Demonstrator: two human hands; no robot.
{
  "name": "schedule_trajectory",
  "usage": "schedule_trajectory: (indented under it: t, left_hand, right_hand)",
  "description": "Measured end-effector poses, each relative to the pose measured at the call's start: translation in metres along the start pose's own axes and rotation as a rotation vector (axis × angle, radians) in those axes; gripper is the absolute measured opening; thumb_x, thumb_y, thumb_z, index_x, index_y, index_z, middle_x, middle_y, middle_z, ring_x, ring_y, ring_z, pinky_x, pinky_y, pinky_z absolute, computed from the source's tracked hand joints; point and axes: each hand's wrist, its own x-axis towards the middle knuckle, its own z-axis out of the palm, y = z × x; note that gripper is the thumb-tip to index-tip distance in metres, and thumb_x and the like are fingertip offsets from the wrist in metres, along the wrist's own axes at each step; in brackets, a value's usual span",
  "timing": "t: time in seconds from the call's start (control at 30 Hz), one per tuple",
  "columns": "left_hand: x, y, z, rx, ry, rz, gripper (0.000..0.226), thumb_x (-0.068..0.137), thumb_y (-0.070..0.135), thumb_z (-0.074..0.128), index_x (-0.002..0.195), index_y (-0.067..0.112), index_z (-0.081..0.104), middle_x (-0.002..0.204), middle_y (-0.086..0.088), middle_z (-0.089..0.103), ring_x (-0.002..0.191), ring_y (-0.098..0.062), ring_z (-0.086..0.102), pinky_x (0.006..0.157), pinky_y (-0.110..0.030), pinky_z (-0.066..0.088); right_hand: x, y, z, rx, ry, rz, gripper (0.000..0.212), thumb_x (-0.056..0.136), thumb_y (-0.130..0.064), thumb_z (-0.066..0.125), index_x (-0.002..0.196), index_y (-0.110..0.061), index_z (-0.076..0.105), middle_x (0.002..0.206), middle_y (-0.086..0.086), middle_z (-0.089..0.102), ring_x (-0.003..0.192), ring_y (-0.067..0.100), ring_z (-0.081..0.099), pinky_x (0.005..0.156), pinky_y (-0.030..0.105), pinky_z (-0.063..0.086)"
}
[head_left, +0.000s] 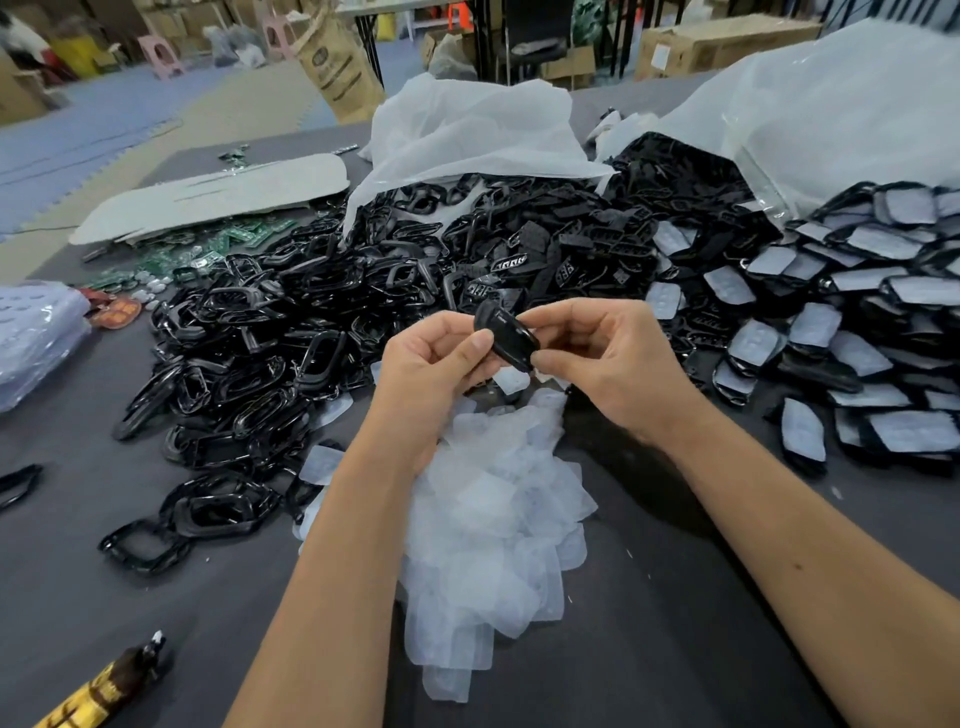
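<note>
A dark desk (675, 597) is spread at far left with a heap of black frames (249, 338) and at the right with film-backed covers (857, 291). A pile of clear films (493, 514) is seen near the middle. Above it, the left hand (431, 374) and right hand (608, 358) are raised, each grip pinched on one end of a black cover (506, 335).

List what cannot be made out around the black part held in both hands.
- Head view: underside of the black part, covered by the fingers of the left hand and right hand.
- Head view: brown bottle, cut off by the bottom edge.
- Head view: print on the green boards, too small.
</note>
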Motion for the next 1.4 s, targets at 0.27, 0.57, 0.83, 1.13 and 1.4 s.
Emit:
schedule_trajectory:
  t: [0.27,0.57,0.83,1.13,1.4]
  left_hand:
    - [0.021,0.038,0.053,0.820,-0.038,0.255,0.027,0.083,-0.001,0.078,0.083,0.026,0.077,0.073,0.001,0.074,0.073,-0.018,0.072,0.075,-0.038,0.061]
    - [0.060,0.007,0.187,1.056,-0.085,0.474,0.025,0.088,0.002,0.070,0.101,0.019,0.082,0.099,-0.006,0.073,0.091,-0.024,0.066,0.076,-0.027,0.045]
    - [0.082,-0.013,0.280,1.164,-0.271,0.508,0.046,0.098,0.022,0.064,0.144,0.021,0.058,0.144,-0.007,0.052,0.138,-0.033,0.035,0.111,-0.042,0.038]
    - [0.079,-0.009,0.234,1.040,-0.152,0.475,0.033,0.102,0.022,0.062,0.133,0.014,0.067,0.129,-0.011,0.063,0.124,-0.031,0.052,0.106,-0.038,0.042]
    - [0.050,0.005,0.113,1.144,0.083,0.290,0.018,0.090,0.013,0.068,0.103,0.015,0.079,0.105,-0.008,0.074,0.102,-0.025,0.065,0.088,-0.031,0.048]
  right_hand:
    - [-0.004,-0.031,-0.055,-0.555,0.111,-0.189,0.038,0.080,0.011,0.073,0.103,-0.018,0.082,0.091,-0.012,0.076,0.087,-0.001,0.070,0.080,0.022,0.058]
    - [-0.030,-0.040,-0.153,-0.939,0.369,-0.058,0.030,0.079,0.007,0.074,0.094,-0.016,0.084,0.091,-0.001,0.079,0.085,0.011,0.071,0.082,0.025,0.055]
    - [-0.025,-0.026,-0.211,-1.214,0.762,0.316,0.034,0.096,-0.002,0.056,0.118,-0.016,0.078,0.113,0.015,0.074,0.122,0.037,0.052,0.099,0.047,0.049]
    - [-0.008,-0.034,-0.201,-1.172,0.699,0.238,0.036,0.096,-0.002,0.051,0.114,-0.013,0.080,0.112,0.012,0.077,0.113,0.032,0.067,0.099,0.038,0.053]
    - [0.026,-0.028,-0.085,-0.952,0.234,0.016,0.020,0.091,-0.011,0.068,0.106,-0.017,0.081,0.100,0.002,0.079,0.097,0.022,0.071,0.091,0.038,0.057]
